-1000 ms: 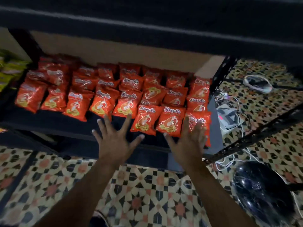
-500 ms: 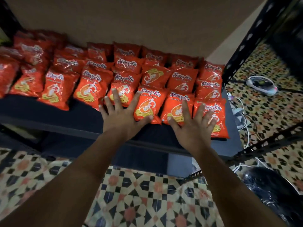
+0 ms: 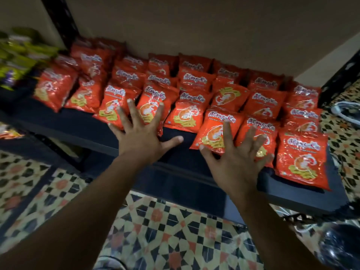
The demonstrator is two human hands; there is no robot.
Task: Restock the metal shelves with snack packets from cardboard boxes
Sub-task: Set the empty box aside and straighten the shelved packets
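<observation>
Orange foil under both sets of fingers, as I read it from the head view. Left hand (image 3: 139, 140) is splayed wide, fingers (image 3: 133, 110) straight, tips lying on two front-row snack packets (image 3: 191, 114); thumb stretched right over the bare dark shelf (image 3: 81, 126). It grips nothing. Right hand (image 3: 236, 162) is also spread, fingers slightly bent at the tips, resting on the near packet (image 3: 216, 131) and the neighbour to its right; thumb tip at that packet's lower left corner. No pinch or curl around anything that I can see.

Packets lie in overlapping rows across the metal shelf, from the left upright to the far right end, printed faces up, leaning back toward the beige wall (image 3: 194, 26). One packet (image 3: 302, 158) at near right sits closest to the shelf's front edge. Yellow-green packets (image 3: 17, 55), blurred, fill the far left. Patterned tile floor (image 3: 165, 230) below; a dark shiny object (image 3: 342, 248) at lower right, which I cannot identify.
</observation>
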